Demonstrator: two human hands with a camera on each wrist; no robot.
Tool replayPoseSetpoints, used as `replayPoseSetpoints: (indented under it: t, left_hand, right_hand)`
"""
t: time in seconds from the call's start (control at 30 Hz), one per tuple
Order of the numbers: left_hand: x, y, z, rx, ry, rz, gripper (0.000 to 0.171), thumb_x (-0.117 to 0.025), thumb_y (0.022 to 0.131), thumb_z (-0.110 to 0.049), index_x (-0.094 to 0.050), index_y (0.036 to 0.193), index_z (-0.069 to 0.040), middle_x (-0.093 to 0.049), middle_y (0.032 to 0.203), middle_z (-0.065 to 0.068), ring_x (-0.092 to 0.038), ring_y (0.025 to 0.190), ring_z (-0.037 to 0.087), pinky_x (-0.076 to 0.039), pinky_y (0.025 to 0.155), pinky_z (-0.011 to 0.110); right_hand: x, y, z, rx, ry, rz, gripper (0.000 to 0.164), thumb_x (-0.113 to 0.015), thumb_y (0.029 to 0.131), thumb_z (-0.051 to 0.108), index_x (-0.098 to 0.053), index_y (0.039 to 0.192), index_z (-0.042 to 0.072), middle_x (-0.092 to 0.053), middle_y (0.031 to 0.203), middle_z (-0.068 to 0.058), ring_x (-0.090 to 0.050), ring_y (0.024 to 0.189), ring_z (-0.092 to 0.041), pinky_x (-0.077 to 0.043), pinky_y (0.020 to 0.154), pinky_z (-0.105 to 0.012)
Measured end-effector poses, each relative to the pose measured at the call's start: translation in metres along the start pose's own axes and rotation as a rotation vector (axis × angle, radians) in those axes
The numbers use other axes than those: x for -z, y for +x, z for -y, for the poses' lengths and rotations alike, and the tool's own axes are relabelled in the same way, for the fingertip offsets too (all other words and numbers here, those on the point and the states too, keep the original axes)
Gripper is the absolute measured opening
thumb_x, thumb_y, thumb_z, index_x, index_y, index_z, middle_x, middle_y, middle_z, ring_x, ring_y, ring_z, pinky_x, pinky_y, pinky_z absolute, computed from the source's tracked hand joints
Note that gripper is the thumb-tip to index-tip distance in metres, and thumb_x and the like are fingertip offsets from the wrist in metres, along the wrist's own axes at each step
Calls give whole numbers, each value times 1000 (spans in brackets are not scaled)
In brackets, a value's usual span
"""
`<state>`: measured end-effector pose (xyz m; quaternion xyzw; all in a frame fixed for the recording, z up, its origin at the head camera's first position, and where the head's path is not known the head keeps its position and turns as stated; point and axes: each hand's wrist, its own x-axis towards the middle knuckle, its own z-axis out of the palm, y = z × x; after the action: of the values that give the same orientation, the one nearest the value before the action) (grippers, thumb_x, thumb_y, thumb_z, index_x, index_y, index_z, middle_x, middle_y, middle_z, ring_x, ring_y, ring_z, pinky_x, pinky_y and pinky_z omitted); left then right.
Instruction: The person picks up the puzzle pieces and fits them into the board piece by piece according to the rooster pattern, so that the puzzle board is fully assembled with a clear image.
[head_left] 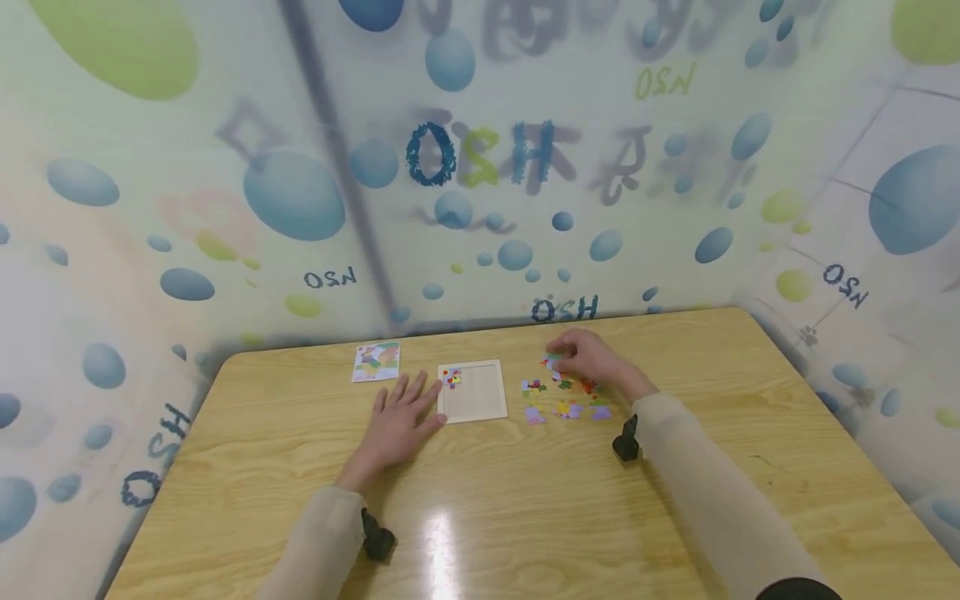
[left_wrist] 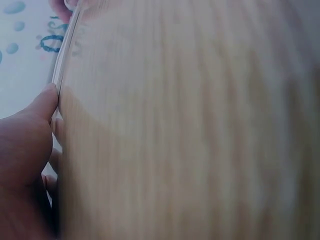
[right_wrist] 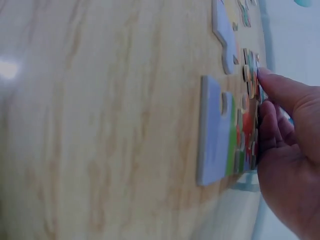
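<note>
1. The right hand reaches to the far-left part of the loose jigsaw pieces. Its thumb and fingers bend toward a piece at the tips; I cannot tell whether the grip is clamped on it. These pieces look thin and flat, so a shallow pinch could slip off an edge.
2. Other loose pieces lie close beneath and beside that hand. A sideways drag of the knuckles could scatter them or flip one over.
3. The black wrist camera sits low beside the near-right pieces; a dropped forearm might nudge the lilac-and-green piece.
4. The left hand lies with fingers spread apart, gripping nothing, at the left edge of the square puzzle tray. Uneven pressure there could slide or turn the tray on the worktop.
5. The placed pieces occupy the tray's far-left corner, near those fingertips. With the rest of the tray bare, a bump could loosen them.
6. The picture card lies far left, beyond the left hand; a careless outward sweep could push it askew.
</note>
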<state>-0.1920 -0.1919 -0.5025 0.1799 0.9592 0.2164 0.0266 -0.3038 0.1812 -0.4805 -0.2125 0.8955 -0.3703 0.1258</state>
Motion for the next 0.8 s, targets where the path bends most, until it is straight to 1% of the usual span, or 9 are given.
replayPoseSetpoints:
  t: [0.17, 0.27, 0.37, 0.43, 0.53, 0.63, 0.8]
  left_hand:
    - [2, -1, -2, -3, -4, -2, 63, -52, 106, -44, -39, 159, -13, -22, 167, 19, -9, 154, 46, -2, 117, 70]
    - [3, -2, -3, -12, -6, -8, 63, -53, 106, -43, -40, 159, -11, -24, 166, 21, -11, 153, 48, -3, 116, 71]
    - [3, -2, -4, -17, -4, -7, 63, -53, 106, -42, -41, 158, -10, -24, 166, 21, -11, 153, 48, -4, 116, 71]
    - [1, -1, -4, -16, -1, 2, 63, -53, 106, -43, -40, 158, -11, -24, 166, 20, -10, 153, 47, -4, 116, 71]
    - [-2, 0, 0, -10, 1, 5, 63, -52, 106, -44, -39, 159, -12, -22, 167, 18, -9, 154, 45, -3, 117, 70]
    - [-4, 0, 3, -13, 4, -8, 63, -51, 106, -45, -38, 160, -14, -22, 167, 17, -9, 154, 44, -3, 117, 70]
    - [2, -2, -1, -25, -1, -15, 63, -51, 106, -44, -40, 159, -11, -25, 166, 20, -11, 153, 48, -4, 116, 71]
  right_hand:
    - [-1, 0, 5, -24, -14, -6, 31, -69, 98, 9, -70, 128, 1, -59, 109, -12, -46, 69, -20, -42, 63, -34]
    - [-1, 0, 6, -32, -26, -5, 28, -70, 98, 10, -72, 126, 2, -58, 105, -11, -46, 69, -20, -42, 63, -34]
    - [-2, -1, 6, -35, -35, 1, 26, -69, 99, 9, -72, 124, 2, -58, 104, -11, -48, 71, -20, -43, 66, -35]
    - [-3, -2, 6, -37, -34, -1, 26, -69, 98, 8, -71, 123, 2, -59, 108, -12, -50, 75, -21, -45, 69, -36]
    - [-4, -3, 7, -38, -11, -11, 24, -69, 98, 5, -69, 121, 0, -60, 112, -14, -51, 80, -22, -47, 73, -37]
    - [-5, -2, 9, -40, 11, -13, 23, -69, 98, 4, -67, 120, 0, -61, 112, -14, -52, 82, -22, -48, 75, -38]
    - [-5, 0, 10, -50, 17, -9, 22, -68, 98, 5, -64, 119, 1, -62, 109, -13, -53, 83, -23, -48, 76, -39]
